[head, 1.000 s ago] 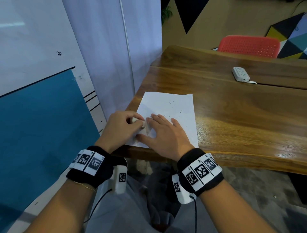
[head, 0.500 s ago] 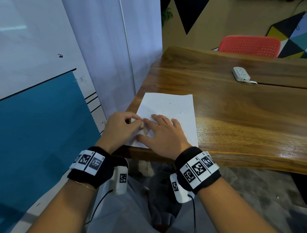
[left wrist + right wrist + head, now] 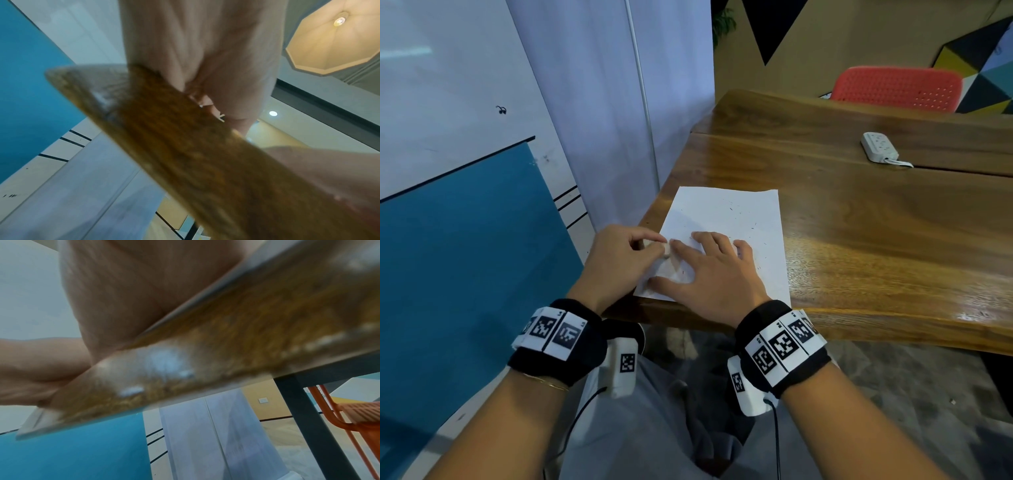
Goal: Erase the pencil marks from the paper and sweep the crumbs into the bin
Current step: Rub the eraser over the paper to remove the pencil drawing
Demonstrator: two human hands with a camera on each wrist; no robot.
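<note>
A white sheet of paper (image 3: 736,219) lies at the near left corner of the wooden table (image 3: 876,240). Small dark crumbs (image 3: 751,224) are scattered over its far half. My left hand (image 3: 657,245) pinches a small pale eraser (image 3: 666,249) against the sheet's left edge. My right hand (image 3: 702,253) lies flat on the near part of the paper, fingers spread and straight. Both wrist views look up from below the table edge (image 3: 185,146). They show only the left palm (image 3: 205,48) and the right palm (image 3: 123,288), blurred.
A white power strip (image 3: 878,147) lies far right on the table, with a red chair (image 3: 897,87) behind it. A white curtain and a blue wall panel stand close on the left. A dark table leg (image 3: 304,418) and an orange chair frame (image 3: 359,415) are under the table.
The left hand with the eraser has shifted slightly away along the paper's left edge. The right hand has stayed flat on the sheet.
</note>
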